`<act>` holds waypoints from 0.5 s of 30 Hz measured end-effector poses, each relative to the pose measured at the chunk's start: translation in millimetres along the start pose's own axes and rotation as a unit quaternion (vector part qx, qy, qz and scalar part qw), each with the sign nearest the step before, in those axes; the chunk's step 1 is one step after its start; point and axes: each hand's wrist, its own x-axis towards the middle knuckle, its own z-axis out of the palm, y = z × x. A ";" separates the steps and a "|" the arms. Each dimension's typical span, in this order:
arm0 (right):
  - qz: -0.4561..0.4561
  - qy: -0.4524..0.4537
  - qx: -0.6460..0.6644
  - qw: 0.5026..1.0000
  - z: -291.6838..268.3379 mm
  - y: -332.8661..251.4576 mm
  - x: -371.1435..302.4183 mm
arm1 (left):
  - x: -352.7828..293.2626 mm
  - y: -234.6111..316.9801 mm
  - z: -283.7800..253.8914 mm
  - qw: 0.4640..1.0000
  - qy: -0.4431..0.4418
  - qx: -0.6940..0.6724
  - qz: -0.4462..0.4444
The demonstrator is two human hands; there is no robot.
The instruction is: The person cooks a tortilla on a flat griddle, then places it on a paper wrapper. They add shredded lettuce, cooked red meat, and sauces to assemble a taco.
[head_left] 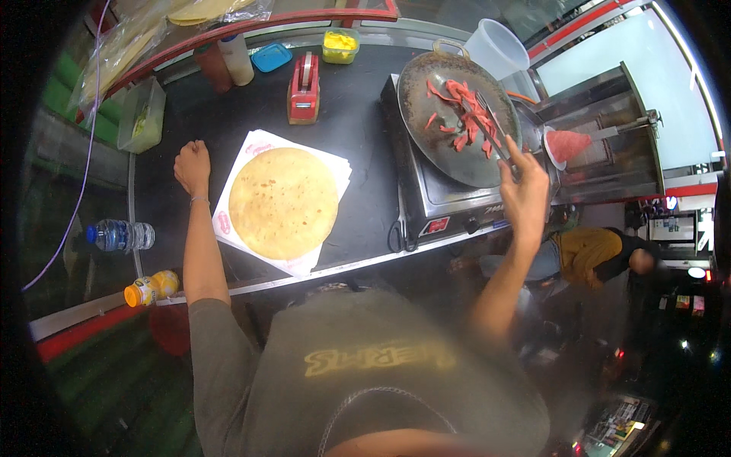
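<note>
My right hand is closed round a pair of metal tongs, whose tips reach into a dark round pan on the stove. Strips of reddish meat lie in the pan around the tips. To the left, my left hand rests as a fist on the black counter, with nothing visible in it. Just right of that fist, a round golden flatbread lies flat on a stack of white printed paper sheets.
The steel gas stove stands at the counter's right. Beyond it, a red meat cone sits on a spit. A red tape dispenser, yellow-filled tub, and squeeze bottle stand behind. Left are a water bottle and a yellow bottle.
</note>
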 end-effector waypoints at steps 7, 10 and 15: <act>-0.068 -0.059 -0.084 0.992 -74.8 19.3 -1.1 | -0.6 5.9 -4.2 1.000 0.003 0.022 0.003; 0.023 0.019 0.062 0.998 -82.0 36.7 -18.6 | -4.9 7.6 -8.0 1.000 0.016 0.007 0.004; 0.144 0.020 0.347 0.927 -29.8 91.7 -88.0 | -6.5 8.2 -11.7 1.000 0.017 -0.014 -0.012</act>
